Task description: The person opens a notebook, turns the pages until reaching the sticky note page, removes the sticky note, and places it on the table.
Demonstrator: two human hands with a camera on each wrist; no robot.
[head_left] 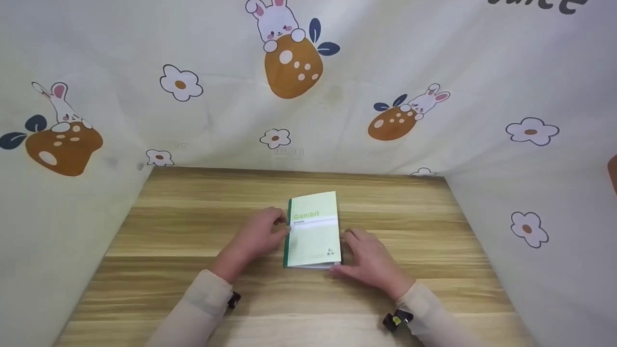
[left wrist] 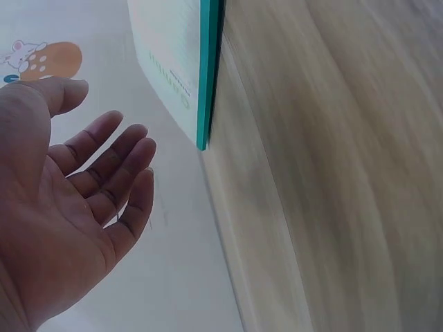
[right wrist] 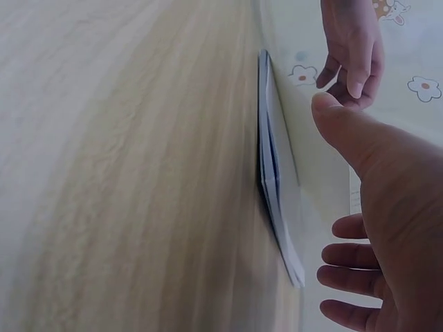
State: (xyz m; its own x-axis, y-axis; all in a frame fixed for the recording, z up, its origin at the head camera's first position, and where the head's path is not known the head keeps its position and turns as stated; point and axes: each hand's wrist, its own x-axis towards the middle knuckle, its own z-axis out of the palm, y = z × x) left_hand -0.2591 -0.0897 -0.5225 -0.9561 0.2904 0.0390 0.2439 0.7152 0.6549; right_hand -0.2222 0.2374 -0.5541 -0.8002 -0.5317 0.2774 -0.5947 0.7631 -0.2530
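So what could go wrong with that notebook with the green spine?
The notebook is slightly open at the near side, so the right hand might catch and bend the cover. Also, the left hand isn't wrapped round the green spine, so a push could slide the notebook across the table.

Count, head view: 1 notebook [head_left: 313, 243], 1 desk [head_left: 173, 231], 1 left hand [head_left: 258, 236], 1 right hand [head_left: 373, 260] (2 hands total), 2 pale sleeves [head_left: 190, 311], 2 dark wrist devices [head_left: 397, 320]. Printed on the backdrop [head_left: 226, 120]: 3 rabbits [head_left: 277, 24], 3 whole orange fruits [head_left: 291, 77], 6 dark leaves [head_left: 328, 48], 6 flowers [head_left: 530, 131], counting partial ones. Also printed: 1 orange patch [head_left: 613, 173] cut off at right, 1 run of dark lettering [head_left: 572, 6] cut off at top.
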